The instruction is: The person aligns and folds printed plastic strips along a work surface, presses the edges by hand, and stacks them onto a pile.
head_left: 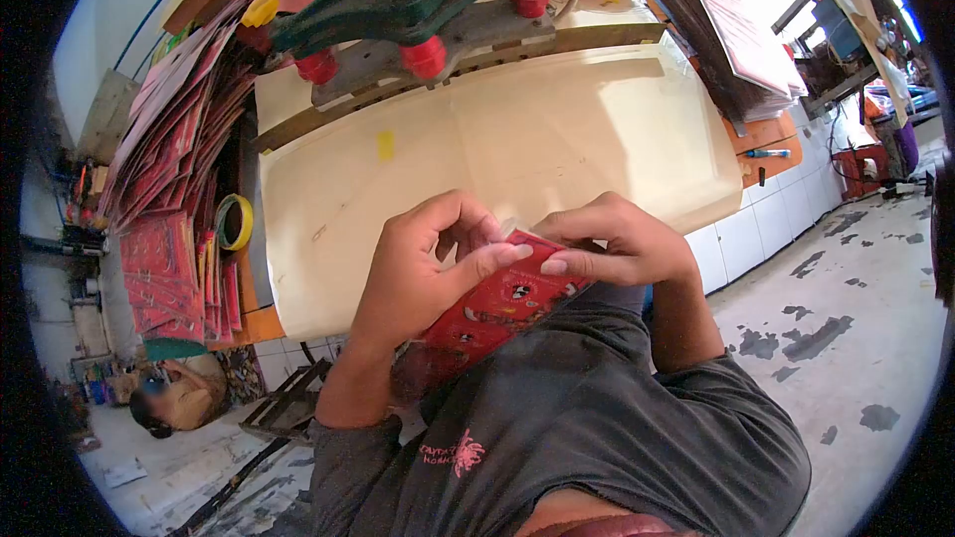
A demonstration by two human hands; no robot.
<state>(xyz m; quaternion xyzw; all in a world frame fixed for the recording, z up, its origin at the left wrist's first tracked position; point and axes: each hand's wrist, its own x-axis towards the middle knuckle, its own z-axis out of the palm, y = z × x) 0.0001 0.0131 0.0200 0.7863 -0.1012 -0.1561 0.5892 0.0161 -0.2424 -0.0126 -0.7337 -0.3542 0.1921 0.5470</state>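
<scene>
A red printed paper piece [497, 313], with small dark-and-white pictures on it, is held close in front of my dark shirt. My left hand [428, 259] pinches its upper edge between thumb and bent fingers. At the same edge, my right hand [622, 244] is closed, its thumb on the printed face and its fingers behind. The two thumb tips are close together. A pale bit shows at the edge between the hands; I cannot tell whether it is part of the paper piece. The lower end of the piece is partly hidden by my left forearm.
A cream-covered worktable [448, 149] lies before me, with a green machine frame [438, 5] with red feet behind it. Red printed sheets [159, 268] are stacked left, beside a yellow tape roll [235, 222]. More sheets [731, 20] stand right, near a blue pen [768, 153]. Another person [189, 393] is low at left.
</scene>
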